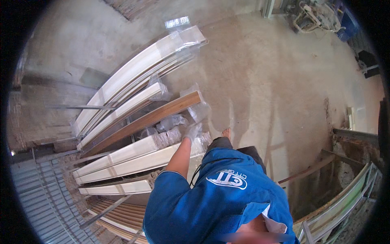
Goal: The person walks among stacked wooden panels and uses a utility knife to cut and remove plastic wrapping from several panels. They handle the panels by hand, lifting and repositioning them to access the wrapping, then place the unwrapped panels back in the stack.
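My left hand (193, 130), in a pale glove, reaches out over the plastic-wrapped ends of the long panels. It lies beside the wrapped end of a white panel (140, 149) and close to crumpled clear plastic (172, 122). Its fingers blur into the wrapping, so their pose is unclear. Just beyond it rests a wood-brown panel (156, 114), its near-right end partly covered by a loose plastic sleeve (199, 106). Another white panel (162, 157) runs under my forearm. My right hand is out of view, hidden by my blue shirt (215, 187).
More white panels (142, 61) lie in bundles further off to the left. Metal bars (106, 210) cross beneath the stacks. Corrugated metal sheeting (44, 203) is at lower left. A cart-like frame (319, 18) stands far right on the concrete floor (280, 77). Rails (345, 207) border the lower right.
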